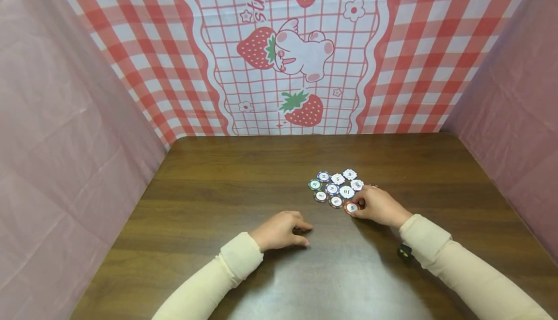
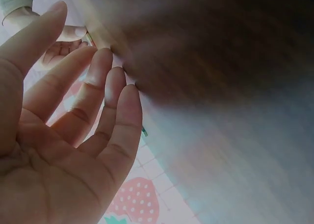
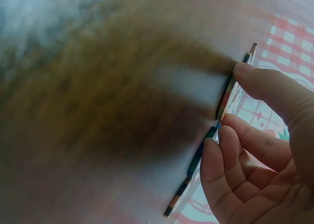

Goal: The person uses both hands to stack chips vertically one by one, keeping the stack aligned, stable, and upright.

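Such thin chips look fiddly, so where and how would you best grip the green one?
Probably pinch the green chip by its rim, coming from the left: it lies flat at the group's left edge, with other chips crowding its right.

Brown wood-grain surface (image 1: 226,184), smooth, glossy sheen towards front. Round white-centred chips (image 1: 346,192), plastic-looking, smooth-faced. Red-and-white checked cloth backdrop with strawberry print (image 1: 301,51), matt. Pink cloth side curtains (image 1: 56,160), matt, wrinkled. Cream cloth sleeves (image 1: 464,262), matt.
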A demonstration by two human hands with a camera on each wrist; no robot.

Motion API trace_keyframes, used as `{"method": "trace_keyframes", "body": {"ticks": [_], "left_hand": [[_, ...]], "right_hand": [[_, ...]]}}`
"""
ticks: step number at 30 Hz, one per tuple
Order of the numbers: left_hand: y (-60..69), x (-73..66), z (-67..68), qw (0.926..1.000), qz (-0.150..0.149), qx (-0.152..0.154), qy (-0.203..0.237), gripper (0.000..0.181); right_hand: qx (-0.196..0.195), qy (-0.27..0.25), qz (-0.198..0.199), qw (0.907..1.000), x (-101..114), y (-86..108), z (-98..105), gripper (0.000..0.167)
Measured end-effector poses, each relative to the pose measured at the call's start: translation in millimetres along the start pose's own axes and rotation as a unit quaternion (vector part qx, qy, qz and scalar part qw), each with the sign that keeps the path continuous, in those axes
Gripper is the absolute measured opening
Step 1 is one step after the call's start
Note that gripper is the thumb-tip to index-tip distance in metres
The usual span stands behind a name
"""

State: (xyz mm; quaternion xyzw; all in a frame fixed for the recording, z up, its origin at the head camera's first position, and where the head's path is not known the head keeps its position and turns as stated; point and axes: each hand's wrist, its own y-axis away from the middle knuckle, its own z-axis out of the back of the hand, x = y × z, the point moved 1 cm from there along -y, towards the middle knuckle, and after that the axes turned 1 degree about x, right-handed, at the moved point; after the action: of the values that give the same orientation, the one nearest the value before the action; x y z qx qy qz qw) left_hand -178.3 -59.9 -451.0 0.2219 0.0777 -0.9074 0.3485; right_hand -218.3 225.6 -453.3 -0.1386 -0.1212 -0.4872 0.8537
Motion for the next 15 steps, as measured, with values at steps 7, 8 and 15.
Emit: {"method": "trace_keyframes", "body": {"ticks": [7, 8, 15], "left_hand": [[-1.4, -3.6, -0.7, 0.9997, 0.014, 0.005, -0.020, 0.043], [-1.7, -3.8, -1.0, 0.9996, 0.015, 0.006, -0.023, 0.043], [-4.5, -3.5, -2.9, 0.9992, 0.021, 0.005, -0.033, 0.043]], "right_hand": [[0.002, -0.016, 0.003, 0.9999, 0.9, 0.4, -1.2, 0.013], [0.002, -0.019, 0.005, 0.9998, 1.5, 0.7, -1.6, 0.013], [0.005, -0.028, 0.015, 0.9995, 12.5, 2.3, -3.5, 0.011]]}}
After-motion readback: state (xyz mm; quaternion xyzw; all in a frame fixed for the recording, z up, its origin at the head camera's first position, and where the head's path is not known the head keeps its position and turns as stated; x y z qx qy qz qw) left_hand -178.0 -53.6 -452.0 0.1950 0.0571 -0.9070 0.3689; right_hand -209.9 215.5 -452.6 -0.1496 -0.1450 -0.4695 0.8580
